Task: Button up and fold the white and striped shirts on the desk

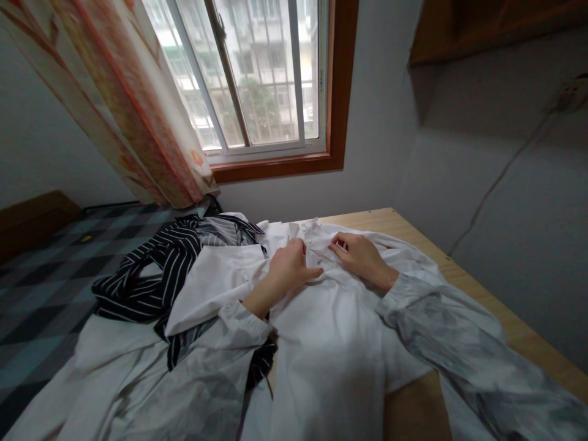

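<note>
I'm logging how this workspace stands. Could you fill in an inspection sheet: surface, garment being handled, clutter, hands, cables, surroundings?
Surface: pale wooden table, mostly covered by cloth; wood shows along the far and right edges.
Garment: white shirt, spread out, wrinkled.
Clutter: black-and-white striped garment, bunched left of the shirt, partly under white cloth.
Hands: left hand and right hand at the shirt's far end; whether either pinches the fabric is unclear.
Cables: one cord down the right wall.
Surroundings: window ahead, patterned curtain at its left, checked bedding at far left, wooden shelf upper right.
</note>
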Action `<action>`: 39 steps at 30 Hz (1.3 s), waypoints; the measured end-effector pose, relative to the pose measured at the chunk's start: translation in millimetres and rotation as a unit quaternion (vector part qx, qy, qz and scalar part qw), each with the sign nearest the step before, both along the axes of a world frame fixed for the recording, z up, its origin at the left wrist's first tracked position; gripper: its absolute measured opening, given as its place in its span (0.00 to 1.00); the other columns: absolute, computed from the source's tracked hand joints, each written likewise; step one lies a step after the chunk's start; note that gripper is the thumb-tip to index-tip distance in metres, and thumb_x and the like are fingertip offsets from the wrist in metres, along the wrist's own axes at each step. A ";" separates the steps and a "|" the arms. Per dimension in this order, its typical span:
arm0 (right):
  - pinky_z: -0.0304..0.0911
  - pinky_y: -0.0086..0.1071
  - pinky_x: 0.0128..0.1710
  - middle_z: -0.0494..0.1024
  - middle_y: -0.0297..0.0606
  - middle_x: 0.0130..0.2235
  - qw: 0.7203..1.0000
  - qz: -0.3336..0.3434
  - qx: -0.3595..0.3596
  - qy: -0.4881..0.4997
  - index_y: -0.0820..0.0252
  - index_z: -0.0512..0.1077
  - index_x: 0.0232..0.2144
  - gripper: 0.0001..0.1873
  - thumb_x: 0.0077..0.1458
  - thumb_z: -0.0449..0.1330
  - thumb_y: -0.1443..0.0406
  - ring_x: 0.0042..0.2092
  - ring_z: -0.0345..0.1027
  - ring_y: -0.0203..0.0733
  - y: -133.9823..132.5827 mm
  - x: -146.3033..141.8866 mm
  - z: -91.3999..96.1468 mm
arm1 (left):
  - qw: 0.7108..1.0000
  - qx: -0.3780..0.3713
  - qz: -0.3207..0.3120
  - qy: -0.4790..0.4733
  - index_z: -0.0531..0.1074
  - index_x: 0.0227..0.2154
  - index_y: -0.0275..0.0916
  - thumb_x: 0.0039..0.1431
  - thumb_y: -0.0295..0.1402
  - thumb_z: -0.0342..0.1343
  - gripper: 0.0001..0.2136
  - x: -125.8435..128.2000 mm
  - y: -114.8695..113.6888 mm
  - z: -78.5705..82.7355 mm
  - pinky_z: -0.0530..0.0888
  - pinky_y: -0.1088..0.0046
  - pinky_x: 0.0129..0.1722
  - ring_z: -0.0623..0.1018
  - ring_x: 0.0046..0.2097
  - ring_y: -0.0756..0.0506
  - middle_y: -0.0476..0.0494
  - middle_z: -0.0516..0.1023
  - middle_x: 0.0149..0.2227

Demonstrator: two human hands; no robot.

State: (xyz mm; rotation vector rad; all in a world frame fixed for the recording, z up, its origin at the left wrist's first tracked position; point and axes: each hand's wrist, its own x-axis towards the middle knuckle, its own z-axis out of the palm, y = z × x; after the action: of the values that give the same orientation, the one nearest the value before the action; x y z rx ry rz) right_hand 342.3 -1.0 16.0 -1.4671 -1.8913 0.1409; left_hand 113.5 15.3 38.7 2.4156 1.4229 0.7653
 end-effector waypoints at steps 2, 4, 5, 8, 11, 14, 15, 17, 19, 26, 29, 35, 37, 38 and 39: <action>0.56 0.34 0.34 0.81 0.36 0.31 1.000 0.012 -0.012 0.010 0.55 0.80 0.35 0.08 0.66 0.66 0.60 0.32 0.71 0.43 -2.8 0.9 5.0 | 0.999 0.010 0.015 0.042 0.70 0.29 0.43 0.43 0.41 0.77 0.20 -0.6 -4.8 10.1 0.64 0.68 0.34 0.72 0.31 0.43 0.48 0.73 0.29; 0.56 0.34 0.33 0.80 0.35 0.29 0.999 0.040 -0.028 0.020 0.56 0.80 0.34 0.08 0.65 0.67 0.60 0.31 0.70 0.42 -8.4 3.0 7.7 | 0.998 -0.003 -0.014 0.066 0.71 0.25 0.43 0.47 0.40 0.75 0.16 0.5 -8.8 14.1 0.62 0.69 0.32 0.71 0.28 0.44 0.48 0.73 0.25; 0.57 0.34 0.33 0.81 0.35 0.29 0.997 0.060 -0.038 0.028 0.56 0.81 0.34 0.08 0.64 0.68 0.59 0.31 0.70 0.41 -11.9 4.9 7.5 | 0.997 -0.015 -0.033 0.068 0.72 0.23 0.43 0.48 0.39 0.74 0.15 1.7 -10.7 13.4 0.61 0.69 0.31 0.70 0.27 0.45 0.48 0.72 0.24; 0.61 0.33 0.33 0.83 0.35 0.32 0.987 0.128 -0.078 0.058 0.56 0.82 0.38 0.06 0.62 0.68 0.61 0.31 0.72 0.41 -22.8 14.1 0.4 | 0.995 -0.045 -0.073 0.042 0.74 0.20 0.44 0.50 0.40 0.73 0.14 7.2 -16.6 3.4 0.60 0.69 0.30 0.66 0.23 0.47 0.49 0.71 0.20; 0.66 0.33 0.35 0.86 0.37 0.37 0.973 0.178 -0.115 0.092 0.57 0.83 0.42 0.08 0.61 0.66 0.64 0.35 0.76 0.43 -31.8 25.4 -11.2 | 0.996 -0.058 -0.065 0.028 0.72 0.16 0.42 0.54 0.43 0.70 0.18 13.6 -22.6 -10.0 0.59 0.68 0.29 0.64 0.21 0.48 0.48 0.68 0.18; 0.68 0.34 0.38 0.86 0.37 0.37 0.968 0.179 -0.133 0.115 0.57 0.82 0.40 0.06 0.61 0.65 0.64 0.37 0.78 0.44 -39.2 31.5 -18.9 | 0.998 -0.047 -0.031 0.042 0.72 0.18 0.42 0.59 0.49 0.66 0.21 19.4 -27.3 -19.8 0.59 0.67 0.30 0.67 0.22 0.46 0.46 0.71 0.19; 0.67 0.34 0.37 0.86 0.36 0.36 0.970 0.166 -0.130 0.116 0.57 0.82 0.38 0.06 0.62 0.65 0.64 0.36 0.77 0.44 -41.4 31.6 -20.5 | 0.998 -0.041 -0.025 0.046 0.75 0.21 0.42 0.59 0.51 0.67 0.20 20.9 -28.3 -22.3 0.59 0.68 0.30 0.69 0.23 0.45 0.45 0.73 0.21; 0.66 0.34 0.36 0.85 0.36 0.33 0.979 0.131 -0.110 0.115 0.57 0.82 0.35 0.06 0.62 0.65 0.63 0.33 0.75 0.43 -44.8 29.2 -23.6 | 0.998 -0.033 -0.031 0.043 0.80 0.30 0.42 0.56 0.51 0.70 0.16 23.1 -29.0 -26.2 0.60 0.68 0.31 0.73 0.27 0.43 0.44 0.78 0.25; 0.65 0.35 0.36 0.84 0.36 0.32 0.985 0.095 -0.082 0.122 0.57 0.82 0.34 0.06 0.61 0.66 0.63 0.33 0.73 0.42 -46.0 25.3 -27.6 | 0.997 -0.038 -0.055 0.030 0.83 0.39 0.44 0.56 0.48 0.71 0.15 23.9 -28.2 -29.1 0.62 0.69 0.32 0.75 0.29 0.42 0.46 0.80 0.27; 0.64 0.36 0.37 0.81 0.37 0.33 0.987 0.059 -0.028 0.149 0.58 0.81 0.34 0.08 0.62 0.67 0.60 0.34 0.71 0.43 -39.3 19.6 -39.1 | 0.991 -0.052 -0.123 -0.016 0.85 0.39 0.47 0.63 0.42 0.66 0.07 21.7 -23.6 -36.0 0.63 0.69 0.33 0.77 0.31 0.43 0.48 0.80 0.28; 0.65 0.35 0.37 0.80 0.35 0.31 0.984 0.053 -0.038 0.163 0.58 0.80 0.35 0.07 0.62 0.66 0.60 0.33 0.70 0.42 -32.9 17.5 -38.5 | 0.989 -0.036 -0.139 -0.043 0.84 0.42 0.46 0.67 0.42 0.64 0.09 20.9 -22.4 -40.2 0.65 0.70 0.34 0.78 0.32 0.44 0.47 0.82 0.31; 0.65 0.35 0.37 0.81 0.35 0.31 0.982 0.029 -0.026 0.183 0.58 0.79 0.32 0.09 0.60 0.67 0.59 0.32 0.70 0.41 -4.4 6.9 -34.6 | 0.981 -0.052 -0.119 -0.144 0.83 0.42 0.43 0.67 0.48 0.63 0.14 18.5 -15.8 -42.5 0.68 0.72 0.34 0.76 0.31 0.47 0.47 0.84 0.33; 0.65 0.34 0.36 0.82 0.35 0.31 0.976 0.013 -0.028 0.213 0.58 0.79 0.31 0.10 0.59 0.68 0.57 0.32 0.71 0.41 1.2 1.6 -35.2 | 0.973 -0.090 -0.125 -0.172 0.84 0.39 0.41 0.66 0.49 0.64 0.15 17.7 -13.2 -42.3 0.68 0.73 0.32 0.76 0.31 0.47 0.46 0.83 0.32; 0.65 0.34 0.35 0.82 0.36 0.31 0.973 0.012 -0.032 0.229 0.58 0.79 0.32 0.11 0.58 0.69 0.57 0.32 0.71 0.41 1.3 -1.0 -36.1 | 0.969 -0.109 -0.129 -0.182 0.84 0.38 0.40 0.65 0.49 0.64 0.16 17.2 -12.0 -42.3 0.67 0.73 0.31 0.75 0.30 0.47 0.46 0.83 0.30; 0.65 0.34 0.35 0.82 0.36 0.31 0.970 0.016 -0.035 0.241 0.58 0.79 0.32 0.11 0.58 0.69 0.56 0.32 0.71 0.42 -0.4 -3.3 -37.3 | 0.965 -0.125 -0.132 -0.188 0.84 0.37 0.40 0.65 0.49 0.64 0.16 16.9 -11.1 -42.5 0.66 0.73 0.30 0.74 0.29 0.48 0.47 0.83 0.29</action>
State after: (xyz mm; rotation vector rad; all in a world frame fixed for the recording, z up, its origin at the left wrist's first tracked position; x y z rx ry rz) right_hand 339.0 -1.4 -21.3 -1.3025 -1.5240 0.5354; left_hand 130.4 4.2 -3.8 2.0722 0.9635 0.8621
